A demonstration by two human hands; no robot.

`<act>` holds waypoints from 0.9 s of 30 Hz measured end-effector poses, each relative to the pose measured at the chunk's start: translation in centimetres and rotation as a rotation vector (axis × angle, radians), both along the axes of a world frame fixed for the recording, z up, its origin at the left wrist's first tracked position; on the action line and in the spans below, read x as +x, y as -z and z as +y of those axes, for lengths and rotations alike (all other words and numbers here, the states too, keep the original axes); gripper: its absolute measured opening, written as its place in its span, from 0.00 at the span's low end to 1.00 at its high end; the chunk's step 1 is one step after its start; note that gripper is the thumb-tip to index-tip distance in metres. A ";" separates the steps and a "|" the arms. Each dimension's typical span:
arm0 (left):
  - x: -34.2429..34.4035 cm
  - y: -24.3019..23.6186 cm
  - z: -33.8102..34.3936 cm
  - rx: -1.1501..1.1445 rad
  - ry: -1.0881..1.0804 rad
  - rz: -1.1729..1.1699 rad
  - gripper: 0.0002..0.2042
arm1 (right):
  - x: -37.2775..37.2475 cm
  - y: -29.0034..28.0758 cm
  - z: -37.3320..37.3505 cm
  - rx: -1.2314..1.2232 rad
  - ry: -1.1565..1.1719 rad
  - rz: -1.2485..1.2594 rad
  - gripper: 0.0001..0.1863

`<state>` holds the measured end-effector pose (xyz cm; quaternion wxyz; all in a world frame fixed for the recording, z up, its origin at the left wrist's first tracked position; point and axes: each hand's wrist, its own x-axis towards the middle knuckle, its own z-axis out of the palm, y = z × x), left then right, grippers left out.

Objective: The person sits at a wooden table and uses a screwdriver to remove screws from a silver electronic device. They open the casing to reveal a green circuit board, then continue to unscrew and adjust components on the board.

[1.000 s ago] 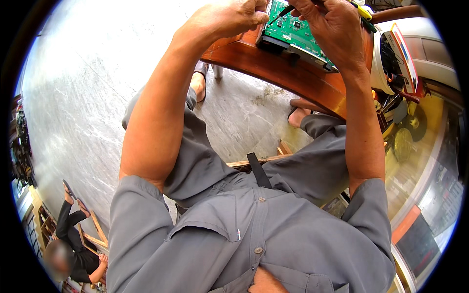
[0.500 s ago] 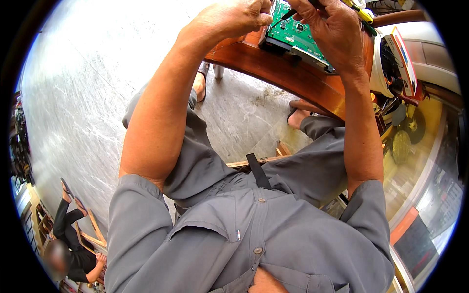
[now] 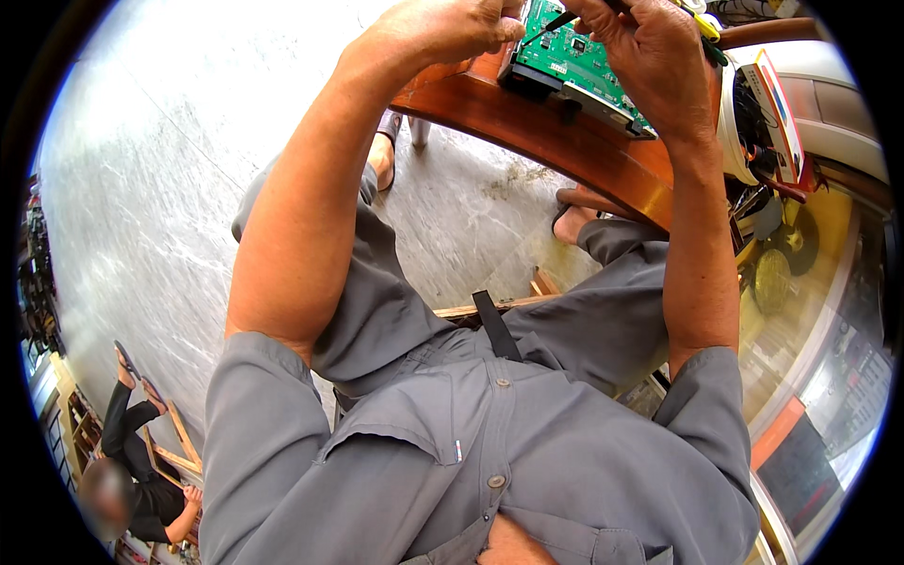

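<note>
A green circuit board [image 3: 576,58] sits in a metal and black frame [image 3: 603,105] on the brown wooden table [image 3: 527,127], at the upper edge of the view. My left hand [image 3: 471,24] is at the board's left side, its fingers curled closed; whatever they pinch is hidden. From the right, my right hand [image 3: 650,56] grips a slim black pointed tool [image 3: 556,24]. Its thin tip reaches down to the left part of the board, near my left fingertips. Whether the tip touches the board I cannot tell. The board's far part runs out of view.
Right of the table stands a white bucket [image 3: 730,122] with cables and a red-edged box [image 3: 780,113]. Yellow-handled tools [image 3: 704,26] lie behind my right hand. A wooden stool edge [image 3: 494,309] shows between my legs. Another person [image 3: 132,471] sits far off at lower left.
Both arms have shifted only slightly, the left forearm a little to the left. The tool's tip stays over nearly the same spot of the board.
</note>
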<state>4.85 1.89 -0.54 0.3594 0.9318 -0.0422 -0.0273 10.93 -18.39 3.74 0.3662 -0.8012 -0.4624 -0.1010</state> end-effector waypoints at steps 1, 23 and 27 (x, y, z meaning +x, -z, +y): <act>-0.1 0.3 0.0 -0.017 -0.015 -0.020 0.14 | 0.0 0.0 0.0 0.000 -0.001 -0.001 0.07; 0.3 -0.7 0.0 -0.032 0.015 0.097 0.13 | -0.3 -0.1 0.2 0.000 -0.020 -0.042 0.07; 0.1 -0.6 0.0 -0.054 -0.011 0.101 0.13 | -0.3 0.1 0.3 0.003 -0.031 -0.051 0.07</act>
